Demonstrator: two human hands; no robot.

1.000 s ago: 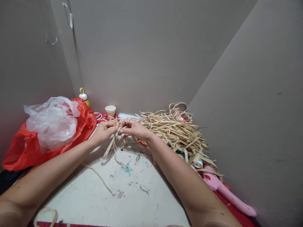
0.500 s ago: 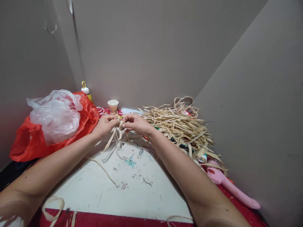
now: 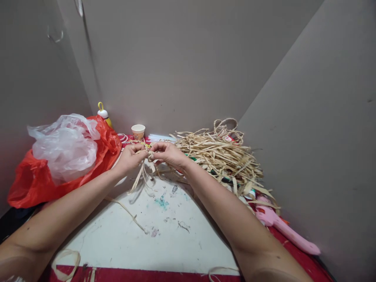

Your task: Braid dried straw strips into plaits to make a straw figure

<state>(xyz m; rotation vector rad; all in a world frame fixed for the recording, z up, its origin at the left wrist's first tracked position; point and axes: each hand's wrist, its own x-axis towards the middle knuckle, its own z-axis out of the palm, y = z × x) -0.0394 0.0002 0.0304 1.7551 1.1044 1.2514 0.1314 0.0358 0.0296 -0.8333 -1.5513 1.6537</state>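
Observation:
Between my two hands is a small braided piece of straw strips [image 3: 150,156], pale tan, with loose strip ends hanging down over the board. My left hand [image 3: 133,157] pinches it from the left, fingertips closed. From the right, my right hand [image 3: 167,154] also pinches the piece with thumb and fingers. The fingertips of both hands nearly meet, and the exact weave between them is too small to make out. Beneath lies a white board [image 3: 176,243] with blue and dark stains. One loose straw strip [image 3: 129,213] rests on it.
A heap of dry straw strips [image 3: 220,152] lies at the right, with a pink glue gun [image 3: 284,227] in front. Behind my hands stand a paper cup [image 3: 138,132] and white sticks [image 3: 160,138]. Left are red and clear plastic bags [image 3: 64,149] and a yellow-capped bottle [image 3: 104,114].
My hands keep nearly the same pinch on the braided straw. The hanging strip ends have shifted slightly to the right. The camera view has turned a little.

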